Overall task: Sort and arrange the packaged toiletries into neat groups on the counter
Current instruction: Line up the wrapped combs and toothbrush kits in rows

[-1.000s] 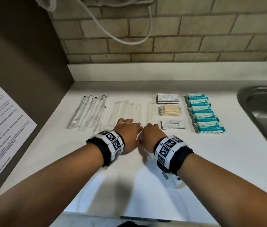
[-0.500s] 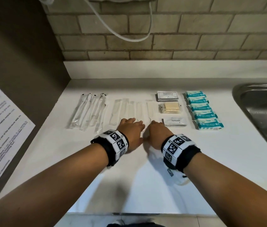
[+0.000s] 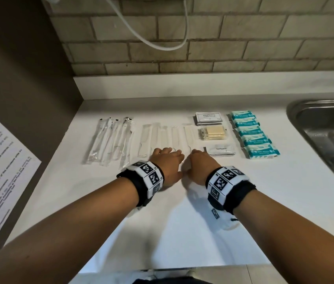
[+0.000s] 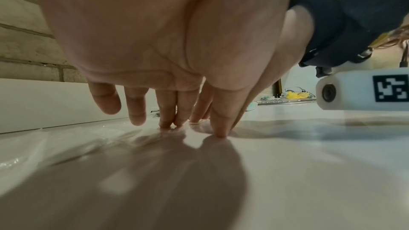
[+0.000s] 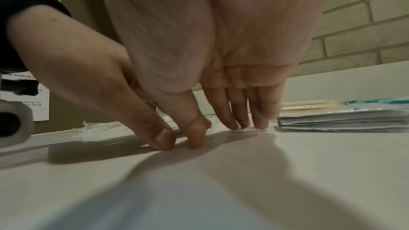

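On the far left a printed sheet [image 3: 0,171] hangs on the dark side wall. On the white desk [image 3: 182,232] the leftmost group is the wrapped toothbrushes [image 3: 108,140], lying side by side with their long axes running from the front edge toward the tiled wall, slightly fanned. Next come the clear-wrapped combs [image 3: 162,136], also lengthwise toward the wall, their near ends under the fingertips.

The left hand [image 3: 167,166] lies palm down with straight, spread fingers [image 4: 168,116] pressing on the near ends of the comb wrappers; its grip is relaxed flat and it clasps nothing. The right hand [image 3: 200,168] sits just beside it, thumbs nearly touching, fingers [image 5: 232,116] straight and tips down on the wrapper of the rightmost comb (nothing is curled round anything).

Right of the hands stands a column: shampoo sachets [image 3: 208,118] at the back, a yellowish packet [image 3: 213,133] in the middle, toothpaste sachets [image 3: 220,150] nearest. Further right, a row of teal soap packs [image 3: 252,135] runs front to back, each pack's long axis crosswise. The steel sink [image 3: 329,138] is at the far right.

Compared with half a second ago, both hands rest at the same comb ends; the groups are unmoved.
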{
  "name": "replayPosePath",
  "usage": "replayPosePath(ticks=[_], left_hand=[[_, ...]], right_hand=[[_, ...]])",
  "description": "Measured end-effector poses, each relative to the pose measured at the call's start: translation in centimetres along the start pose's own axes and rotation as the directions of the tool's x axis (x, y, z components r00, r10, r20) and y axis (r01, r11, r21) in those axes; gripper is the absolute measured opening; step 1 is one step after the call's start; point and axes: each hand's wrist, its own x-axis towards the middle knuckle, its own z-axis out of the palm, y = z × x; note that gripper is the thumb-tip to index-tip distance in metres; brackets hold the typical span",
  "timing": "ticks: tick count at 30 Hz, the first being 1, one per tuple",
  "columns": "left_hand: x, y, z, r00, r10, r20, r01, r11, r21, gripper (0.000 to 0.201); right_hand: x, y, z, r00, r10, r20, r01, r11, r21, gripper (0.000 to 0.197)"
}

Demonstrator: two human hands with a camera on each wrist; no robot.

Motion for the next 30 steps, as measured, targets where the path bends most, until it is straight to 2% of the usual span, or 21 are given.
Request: replayPosePath(ticks=[16, 23, 27, 30], left_hand=[[0.0, 0.2, -0.2, 1.0, 0.005, 0.008, -0.005, 1.0, 0.001, 0.061], [0.0, 0.1, -0.2, 1.0, -0.001, -0.009, 0.001, 1.0, 0.003, 0.065], [-0.3, -0.7, -1.0, 0.999, -0.031, -0.045, 0.03, 0.999, -0.018, 0.064], [-0.7, -2.5, -1.6, 0.993, -0.091, -0.075, 0.09, 0.996, -0.017, 0.058]], right_hand=[[-0.9, -0.1, -0.6, 0.999, -0.026, -0.028, 0.026, 1.0, -0.005, 0.035], [-1.8, -0.6, -1.2, 0.998, 0.004, -0.07, -0.002, 1.0, 0.029, 0.04], [-2.4, -1.0, -1.6, 0.994, -0.063, -0.088, 0.061, 0.998, -0.032, 0.04], [-2.3, -2.1, -1.6, 0.975, -0.186, -0.122, 0.181, 0.982, -0.047, 0.039]])
